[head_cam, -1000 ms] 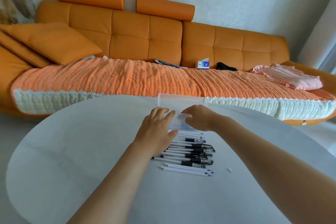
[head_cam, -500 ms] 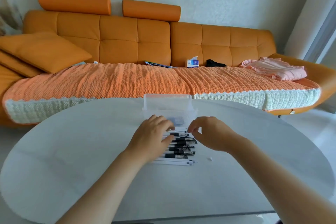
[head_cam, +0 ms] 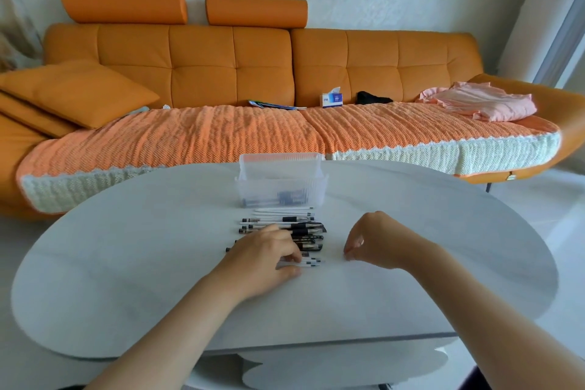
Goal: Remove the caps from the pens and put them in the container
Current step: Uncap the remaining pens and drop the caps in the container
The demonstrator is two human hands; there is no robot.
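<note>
Clear plastic, the container point(head_cam: 262, 190) stands just behind the row of pens point(head_cam: 285, 226) on the table point(head_cam: 126, 263), where the left hand point(head_cam: 266, 260) pinches the nearest white pen point(head_cam: 308, 262) and the right hand point(head_cam: 376, 242) curls its fingertips down, its hold unclear.

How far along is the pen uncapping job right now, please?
Done: a few dark pieces lie in the clear ribbed plastic container. In hand: the left hand pinches the nearest white pen; the right hand is curled nearby. Left: the row of black-and-white pens on the white table.
</note>
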